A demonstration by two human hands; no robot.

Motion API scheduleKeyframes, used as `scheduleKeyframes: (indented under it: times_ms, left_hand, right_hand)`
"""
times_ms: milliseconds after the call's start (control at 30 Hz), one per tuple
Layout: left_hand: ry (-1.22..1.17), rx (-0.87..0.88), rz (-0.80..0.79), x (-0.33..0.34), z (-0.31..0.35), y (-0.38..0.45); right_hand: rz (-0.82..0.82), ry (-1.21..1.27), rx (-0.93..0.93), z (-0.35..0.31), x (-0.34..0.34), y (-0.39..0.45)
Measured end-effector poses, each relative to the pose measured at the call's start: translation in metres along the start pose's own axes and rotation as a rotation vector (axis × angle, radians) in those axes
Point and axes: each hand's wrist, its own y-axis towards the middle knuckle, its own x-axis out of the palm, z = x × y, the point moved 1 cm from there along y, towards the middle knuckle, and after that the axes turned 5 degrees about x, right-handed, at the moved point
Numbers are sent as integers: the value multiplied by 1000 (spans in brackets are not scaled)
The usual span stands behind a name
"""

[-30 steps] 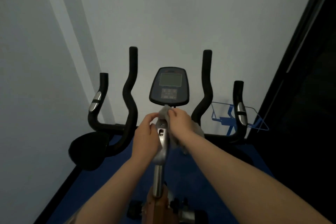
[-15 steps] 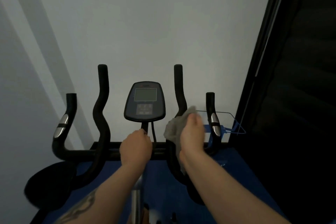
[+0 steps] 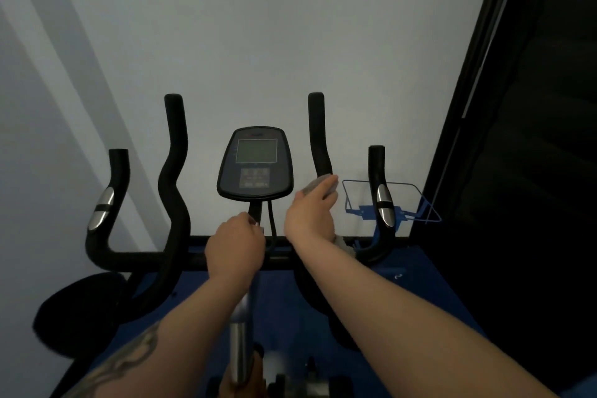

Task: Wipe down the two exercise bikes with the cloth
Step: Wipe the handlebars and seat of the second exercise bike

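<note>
Right hand (image 3: 311,213), centre frame, clamped on cloth (image 3: 318,185) around inner right bar (image 3: 319,139) of bike (image 3: 168,191); cloth mostly hidden behind hand. Left hand (image 3: 235,249) curled below console (image 3: 256,162), on the stem apparently; hold hard to confirm. Second bike unseen.

1. Both forearms are bare to the bottom edge of the view, with no sleeves showing.
2. The left forearm (image 3: 181,333) carries a dark, curling tattoo low down near the elbow.
3. The left hand (image 3: 235,249) and right hand (image 3: 310,216) wear no gloves, rings or watch.
</note>
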Motion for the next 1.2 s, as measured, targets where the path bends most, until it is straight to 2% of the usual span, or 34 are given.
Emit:
scheduleKeyframes:
  times_ms: [100, 233, 300, 367, 467, 567, 667, 733, 833, 900, 967, 1067, 1200]
  left_hand:
    - [26, -5, -12, 1, 0, 1]
    - [-21, -19, 51, 0, -1, -2]
    - [-47, -36, 82, -1, -2, -4]
    - [-58, -35, 99, -1, -1, -5]
    - [-31, -24, 76, -3, 2, -5]
    - [-104, -48, 85, -5, -1, -9]
    - [-305, -102, 84, -11, 7, -3]
    - [-420, -62, 75, -10, 29, 12]
    - [-574, -42, 2, 1, 76, 35]
    - [-573, -71, -110, 15, 100, 42]
    - [-469, -93, -236, 31, 107, 43]
    - [-416, -121, -266, 40, 97, 42]
    - [-391, -155, -337, 39, 94, 46]
  right_hand:
    - [-85, -128, -78, 12, 2, -6]
    - [-45, -33, -5, 0, -7, 3]
    - [-66, -60, -16, 0, -11, 0]
    - [-160, -207, -77, 11, -16, -7]
    - [-416, -481, -257, 32, -33, -17]
    - [-549, -344, -331, 45, -59, -9]
    - [-479, 26, -170, 45, -82, 18]
    - [-340, 259, -44, 46, -90, 34]
    - [-135, 451, -6, 42, -90, 53]
    - [-145, 498, -26, 32, -78, 55]
    - [-225, 505, -68, 23, -54, 52]
    - [-224, 403, -137, 5, -31, 67]
    - [-249, 244, -123, -27, -32, 113]
